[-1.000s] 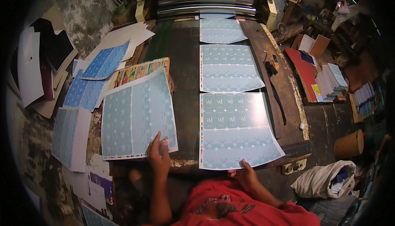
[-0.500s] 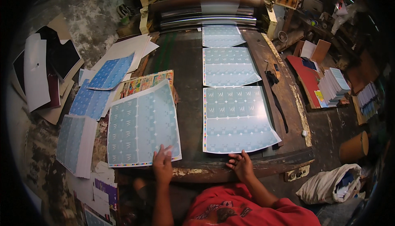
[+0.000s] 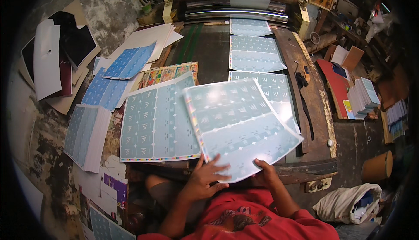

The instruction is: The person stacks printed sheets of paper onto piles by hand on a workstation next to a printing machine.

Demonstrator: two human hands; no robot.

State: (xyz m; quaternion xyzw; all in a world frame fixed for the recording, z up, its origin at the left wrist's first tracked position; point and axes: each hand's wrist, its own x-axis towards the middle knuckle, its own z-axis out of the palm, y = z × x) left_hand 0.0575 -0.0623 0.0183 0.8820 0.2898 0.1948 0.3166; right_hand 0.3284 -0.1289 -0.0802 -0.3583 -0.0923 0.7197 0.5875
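Note:
A pale blue-green printed sheet is lifted and turned at a slant over the machine's bed. My right hand pinches its near edge, thumb on top and the other fingers mostly hidden underneath. At the sheet's near left corner, my left hand has its fingers spread and slightly blurred; whether it touches the paper I cannot tell. Left of the lifted sheet lies a pile of like printed sheets, partly overlapped by it. Further sheets lie in a row on the bed, the nearest one partly covered by the lifted sheet.
Rollers of the machine stand at the far end. A thick paper stack and darker blue sheets lie at the left. A long wooden bar borders the bed's right side. A white sack sits at lower right.
The nearest sheet in the row has been picked up by my right hand and swung left and nearer. My left hand has moved right from the pile to this sheet. Sheets behind have advanced.

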